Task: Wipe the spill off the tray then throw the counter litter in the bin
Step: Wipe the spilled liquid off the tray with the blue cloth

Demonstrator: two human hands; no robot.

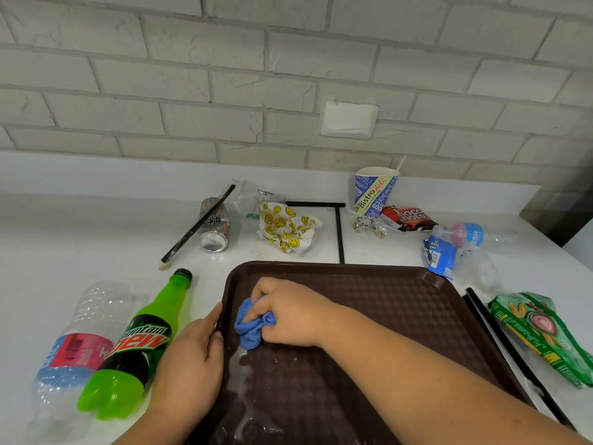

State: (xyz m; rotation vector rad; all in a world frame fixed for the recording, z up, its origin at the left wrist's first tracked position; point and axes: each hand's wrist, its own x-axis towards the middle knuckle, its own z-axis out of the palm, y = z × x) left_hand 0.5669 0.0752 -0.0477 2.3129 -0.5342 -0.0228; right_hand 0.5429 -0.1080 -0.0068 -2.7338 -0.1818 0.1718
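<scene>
Status: wipe step is underway, not finished. Blue cloth is bunched and gripped in the curled fingers of the right hand, and is pressed onto the brown tray close to its left edge. Whitish spill is seen just nearer than the cloth, streaked along the tray's near-left part; that patch is not yet cleared. Far and right parts of the tray look dry. Left hand is laid on the tray's left rim, fingers fairly straight, nothing gripped; the tray is probably being steadied. Litter step is judged not started: green soda bottle and clear bottle lie left of the tray; can, smiley wrapper, paper cup and chocolate wrapper lie far; green packet lies right. Bin is not in view.
</scene>
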